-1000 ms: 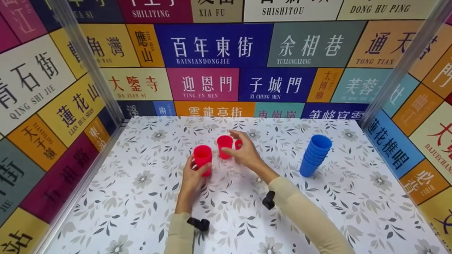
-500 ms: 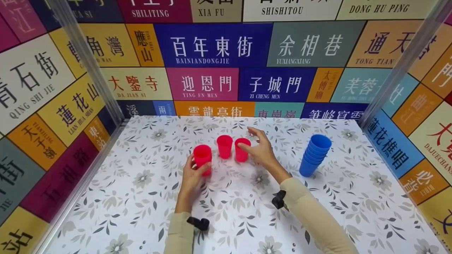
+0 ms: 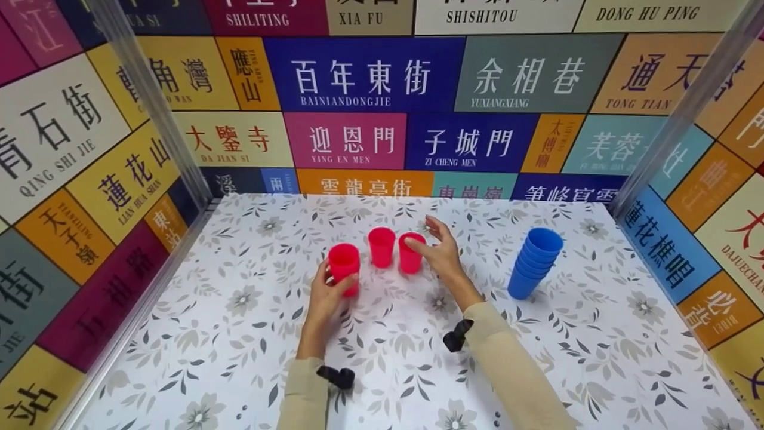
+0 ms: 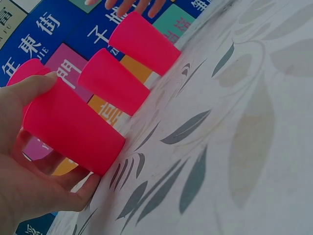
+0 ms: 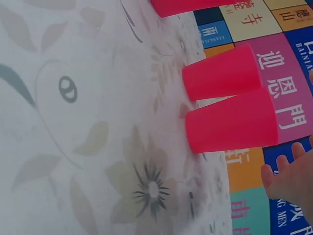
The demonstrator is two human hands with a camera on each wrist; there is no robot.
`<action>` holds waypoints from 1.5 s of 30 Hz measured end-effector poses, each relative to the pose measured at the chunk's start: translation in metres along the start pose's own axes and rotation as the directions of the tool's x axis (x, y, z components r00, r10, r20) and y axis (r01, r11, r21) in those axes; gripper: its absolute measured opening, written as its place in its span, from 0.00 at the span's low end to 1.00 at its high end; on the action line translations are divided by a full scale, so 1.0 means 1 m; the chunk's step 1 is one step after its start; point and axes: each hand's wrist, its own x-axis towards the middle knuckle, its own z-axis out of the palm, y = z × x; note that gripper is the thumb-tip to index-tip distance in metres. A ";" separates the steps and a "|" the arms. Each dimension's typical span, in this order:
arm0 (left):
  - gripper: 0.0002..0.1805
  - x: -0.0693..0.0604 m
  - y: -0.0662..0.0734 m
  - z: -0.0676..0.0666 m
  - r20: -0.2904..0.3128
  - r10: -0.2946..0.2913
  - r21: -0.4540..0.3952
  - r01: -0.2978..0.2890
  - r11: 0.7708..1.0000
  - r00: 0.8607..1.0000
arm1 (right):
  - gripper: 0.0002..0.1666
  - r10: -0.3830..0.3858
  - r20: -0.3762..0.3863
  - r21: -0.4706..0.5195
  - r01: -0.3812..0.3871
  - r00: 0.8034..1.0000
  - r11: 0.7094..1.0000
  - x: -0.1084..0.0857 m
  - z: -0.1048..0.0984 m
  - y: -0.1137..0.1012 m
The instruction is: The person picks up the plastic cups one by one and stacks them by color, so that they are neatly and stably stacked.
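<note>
My left hand (image 3: 325,295) grips a red plastic cup (image 3: 344,269) on the table, thumb on the near side and fingers around the far side. In the left wrist view another red rim (image 4: 30,68) shows behind the thumb of that hand. Two more upright red cups stand just beyond: a middle cup (image 3: 381,247) and a right cup (image 3: 410,253). Beside the right cup my right hand (image 3: 444,254) is spread with nothing in its grasp. Its thumb overlaps that cup's rim in the head view; contact cannot be made out.
A stack of several blue cups (image 3: 534,263) stands to the right of my right hand. White floral cloth (image 3: 382,370) covers the table. Panels with printed signs (image 3: 364,74) rise at the back and both sides, with clear corner posts (image 3: 170,119).
My right hand has shifted right from in front of the middle cup, bringing the right cup into full view. The left hand keeps its grip in the same spot.
</note>
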 end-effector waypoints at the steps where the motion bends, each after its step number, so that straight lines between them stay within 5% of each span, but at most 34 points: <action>1: 0.40 0.001 0.000 0.000 -0.001 0.014 0.005 -0.014 1.000 1.000 | 0.45 0.012 0.002 0.009 -0.012 1.000 1.000 0.001 0.001 0.002; 7: 0.40 0.003 -0.002 0.000 -0.015 0.090 0.066 -0.089 0.994 0.996 | 0.48 0.072 0.034 0.031 -0.073 0.997 0.997 0.004 0.004 0.012; 22: 0.39 -0.002 0.005 -0.001 -0.015 0.027 0.048 -0.026 0.999 1.000 | 0.50 0.184 0.060 0.014 -0.185 0.981 0.983 0.003 0.013 0.025; 30: 0.39 0.001 0.001 0.000 -0.006 0.008 0.007 -0.008 1.000 1.000 | 0.45 0.178 0.006 0.039 -0.178 0.984 0.983 0.003 0.014 0.028; 37: 0.38 0.001 -0.002 0.000 -0.023 0.128 0.090 -0.126 0.988 0.992 | 0.40 0.163 -0.011 0.041 -0.162 0.987 0.986 -0.001 0.011 0.027; 45: 0.39 0.002 -0.001 -0.002 -0.017 0.080 0.095 -0.078 0.992 0.997 | 0.39 0.135 0.022 0.041 -0.136 0.991 0.990 0.001 0.008 0.007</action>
